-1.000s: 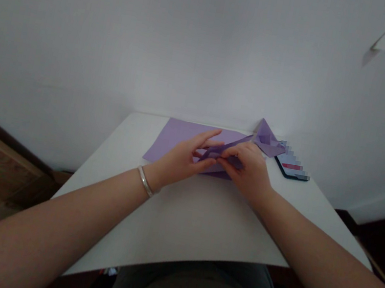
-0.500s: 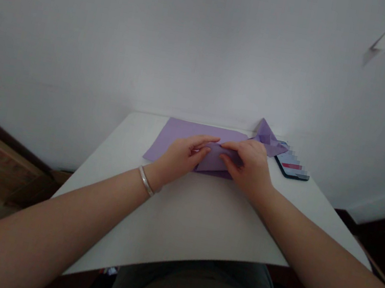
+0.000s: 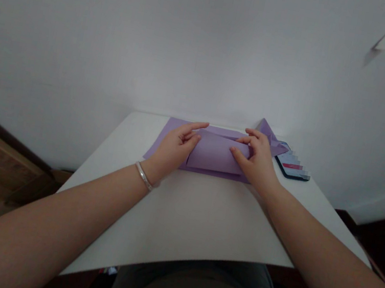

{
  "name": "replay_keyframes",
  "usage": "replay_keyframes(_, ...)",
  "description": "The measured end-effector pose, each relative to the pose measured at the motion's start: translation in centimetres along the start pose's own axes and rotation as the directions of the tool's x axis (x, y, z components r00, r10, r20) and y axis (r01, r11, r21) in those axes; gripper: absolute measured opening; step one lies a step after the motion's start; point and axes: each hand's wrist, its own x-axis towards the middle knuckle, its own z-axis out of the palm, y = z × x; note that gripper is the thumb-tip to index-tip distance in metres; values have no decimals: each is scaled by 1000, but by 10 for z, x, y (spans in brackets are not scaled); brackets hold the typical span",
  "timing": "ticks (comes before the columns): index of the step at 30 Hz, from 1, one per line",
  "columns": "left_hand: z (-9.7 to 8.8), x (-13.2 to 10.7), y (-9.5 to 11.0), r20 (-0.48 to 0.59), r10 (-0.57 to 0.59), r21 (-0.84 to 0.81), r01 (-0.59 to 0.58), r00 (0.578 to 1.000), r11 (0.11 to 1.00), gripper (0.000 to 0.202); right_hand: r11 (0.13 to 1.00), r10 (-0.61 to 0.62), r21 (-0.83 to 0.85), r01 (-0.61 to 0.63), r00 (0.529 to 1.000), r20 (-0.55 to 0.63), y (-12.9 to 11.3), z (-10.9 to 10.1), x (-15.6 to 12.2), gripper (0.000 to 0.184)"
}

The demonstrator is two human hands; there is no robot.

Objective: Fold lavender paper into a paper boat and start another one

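Between my two hands is a folded piece of purple paper (image 3: 217,153), bent over along its far edge and held just above a larger purple sheet (image 3: 161,139). My left hand (image 3: 177,145) pinches its left end, thumb on the near face and index finger stretched past the top edge. At the right end, my right hand (image 3: 257,158) grips the paper with the thumb in front and fingers behind. Part of the flat sheet underneath is hidden by the folded piece and my hands.
A folded purple paper shape (image 3: 268,131) with a raised point stands at the back right, partly behind my right hand. Beside it lies a phone (image 3: 291,165) with a lit screen. The white table (image 3: 197,219) meets a pale wall (image 3: 209,47) at the back.
My hands have moved apart, the left one leftward and the right one slightly right. More of the folded paper's near face shows now, raised and opened wider between them.
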Motion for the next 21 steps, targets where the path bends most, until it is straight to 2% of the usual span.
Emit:
replay_keyframes(9, 0, 2, -9, 13, -64, -61, 64, 998, 996, 30, 941, 239, 226, -252, 968, 81, 5, 3, -1, 19)
replay_keyframes(13, 0, 2, -10, 19, -57, -69, 58, 998, 996, 30, 908, 355, 195, -372, 928, 117, 6, -1, 1, 21)
replay_keyframes(16, -1, 1, -9, 16, -46, -40, 47, 999, 998, 28, 907, 389, 128, -401, 915, 108, 6, -2, 3, 23)
replay_keyframes(21, -2, 0, -9, 28, -47, 10, 47, 998, 999, 25, 886, 402, 212, -412, 911, 91, 10, 0, 2, 22)
